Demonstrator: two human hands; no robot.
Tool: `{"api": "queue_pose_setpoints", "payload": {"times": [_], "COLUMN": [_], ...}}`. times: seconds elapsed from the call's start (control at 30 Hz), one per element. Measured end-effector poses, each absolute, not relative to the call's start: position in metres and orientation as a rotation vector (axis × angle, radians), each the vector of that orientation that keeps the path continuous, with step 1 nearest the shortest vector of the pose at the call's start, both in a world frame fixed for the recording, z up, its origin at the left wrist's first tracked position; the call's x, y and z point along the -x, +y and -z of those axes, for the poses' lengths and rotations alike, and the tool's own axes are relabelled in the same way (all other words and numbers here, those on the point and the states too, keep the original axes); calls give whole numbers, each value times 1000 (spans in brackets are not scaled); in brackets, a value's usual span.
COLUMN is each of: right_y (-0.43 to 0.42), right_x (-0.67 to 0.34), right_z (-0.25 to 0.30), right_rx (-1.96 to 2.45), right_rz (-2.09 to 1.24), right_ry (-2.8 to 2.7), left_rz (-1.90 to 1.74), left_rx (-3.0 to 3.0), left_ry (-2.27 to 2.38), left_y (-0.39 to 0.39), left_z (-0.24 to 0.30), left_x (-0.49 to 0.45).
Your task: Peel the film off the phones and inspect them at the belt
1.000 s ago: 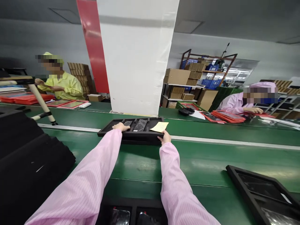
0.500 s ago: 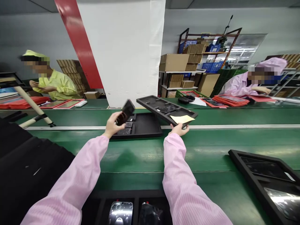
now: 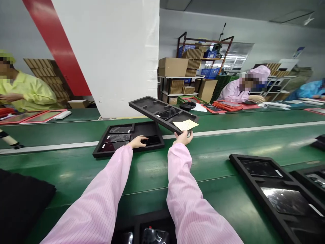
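Observation:
My left hand (image 3: 138,142) is closed on the left end of a dark phone screen (image 3: 152,140), which lies in the right side of a black foam tray (image 3: 129,153). The left side of that tray holds a column of phone screens (image 3: 118,138), some with small white labels. With my right hand (image 3: 183,138) I grip the near corner of a second black tray (image 3: 142,104), tilted and partly above the first. This upper tray holds a dark phone screen (image 3: 168,113) in its middle compartment. A yellow paper slip (image 3: 186,125) rests by my right thumb.
Both trays are over a green conveyor belt (image 3: 203,159) with a pale strip. More black trays with screens stand at the right (image 3: 256,189) and below my arms (image 3: 138,220). Black cloth-like material (image 3: 22,203) lies at lower left. Co-workers sit across the belt beside red-edged sheets (image 3: 228,105).
My left hand has lowered the phone screen from the air into the lower tray's right side. My right hand still holds the tilted tray. The view has turned right.

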State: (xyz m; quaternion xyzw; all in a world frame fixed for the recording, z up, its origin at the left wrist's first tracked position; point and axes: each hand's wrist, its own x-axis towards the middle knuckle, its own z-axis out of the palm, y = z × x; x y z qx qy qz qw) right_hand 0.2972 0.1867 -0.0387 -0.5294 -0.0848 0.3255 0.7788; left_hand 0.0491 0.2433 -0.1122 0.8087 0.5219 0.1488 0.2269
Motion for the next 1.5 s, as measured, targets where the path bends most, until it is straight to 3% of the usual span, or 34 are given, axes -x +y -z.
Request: {"api": "queue_pose_setpoints", "payload": {"times": [0.17,0.33,0.53,0.73,1.0,1.13,1.27,1.37,1.5], "right_y": [190,194,199,203,185,167,132,82,-26], "right_x": [-288,-279,-265,-263,-264,-266,-265,-262,-267], "right_z": [46,62,89,106,82,24,-40,-55,-17], "right_rx": [1121,1105,1114,1310,1488,1379,1155,1013,1472], "right_rz": [-799,-969,-1165,-984,-657,-462,-341,-600,-1124], "right_ry": [-267,-352,-567,-677,-836,-867,-1023,-1448,-1690], "left_rz": [-446,-867,-1192,-1331,-1037,-675,-595,-458,-485], "left_rx": [-2066,-1834,-1121,-694,-1330,-1729,-1918,-1925,-1838], "left_ry": [1495,1783,2338,2587,2243,1790,1837,1800,1982], "left_y": [235,197,169,141,93,-16,-152,-221,-245], "left_z": [115,129,128,118,76,63,76,94,111], "left_x": [-50,-44,12,50,31,9,-4,-14,-43]}}
